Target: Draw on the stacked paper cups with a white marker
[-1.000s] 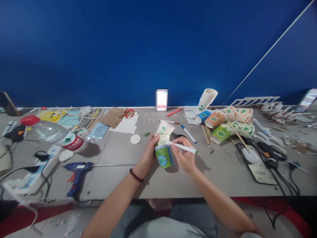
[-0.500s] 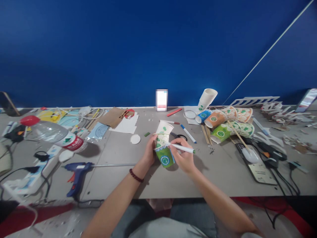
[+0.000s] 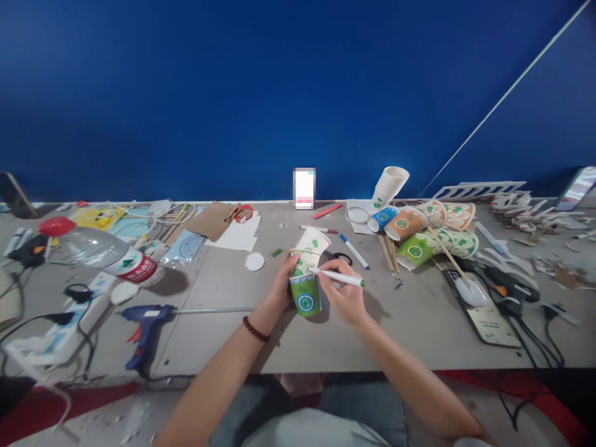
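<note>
My left hand (image 3: 279, 287) is wrapped round a green and white paper cup (image 3: 306, 272), held tilted above the grey table (image 3: 223, 338) with its mouth pointing away from me. My right hand (image 3: 347, 297) pinches a white marker with a green end (image 3: 339, 278). The marker's tip rests on the cup's side, near a thin band round the cup. A dark red bead bracelet sits on my left wrist.
A heap of coloured paper cups (image 3: 426, 226) and wooden sticks lies at the right, with a phone (image 3: 484, 304) and cables beyond. Loose markers (image 3: 354, 251) and scissors lie behind the cup. At the left are a blue glue gun (image 3: 146, 323), a water bottle (image 3: 100, 251) and a power strip.
The cup has turned a little in my left hand, its green base shifting from right back to the left. The marker tip stays on the cup's side.
</note>
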`<state>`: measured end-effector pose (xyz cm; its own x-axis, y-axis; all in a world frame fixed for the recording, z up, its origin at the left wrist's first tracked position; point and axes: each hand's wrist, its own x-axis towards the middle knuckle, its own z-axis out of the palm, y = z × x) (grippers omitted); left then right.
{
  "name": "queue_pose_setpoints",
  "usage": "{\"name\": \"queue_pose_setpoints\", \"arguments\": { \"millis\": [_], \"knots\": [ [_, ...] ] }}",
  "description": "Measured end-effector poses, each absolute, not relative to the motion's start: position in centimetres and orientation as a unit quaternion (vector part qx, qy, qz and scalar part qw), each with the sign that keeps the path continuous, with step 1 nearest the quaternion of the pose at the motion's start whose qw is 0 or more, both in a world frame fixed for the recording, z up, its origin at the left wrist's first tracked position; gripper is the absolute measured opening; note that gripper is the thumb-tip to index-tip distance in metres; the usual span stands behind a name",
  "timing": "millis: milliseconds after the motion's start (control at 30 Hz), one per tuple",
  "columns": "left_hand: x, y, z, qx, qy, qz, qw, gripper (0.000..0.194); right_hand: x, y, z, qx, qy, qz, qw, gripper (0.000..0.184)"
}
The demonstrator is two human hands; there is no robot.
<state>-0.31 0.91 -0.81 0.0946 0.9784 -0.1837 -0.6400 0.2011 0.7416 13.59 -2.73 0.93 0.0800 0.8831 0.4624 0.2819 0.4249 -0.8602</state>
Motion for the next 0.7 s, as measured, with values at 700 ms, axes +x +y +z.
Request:
{"name": "queue_pose_setpoints", "arguments": {
  "millis": [700],
  "knots": [
    [-0.31, 1.06, -1.00, 0.237, 0.335, 0.580, 0.704, 0.027, 13.45, -2.62, 0.87, -0.484, -0.632, 0.264, 0.545, 0.002]
  ]
}}
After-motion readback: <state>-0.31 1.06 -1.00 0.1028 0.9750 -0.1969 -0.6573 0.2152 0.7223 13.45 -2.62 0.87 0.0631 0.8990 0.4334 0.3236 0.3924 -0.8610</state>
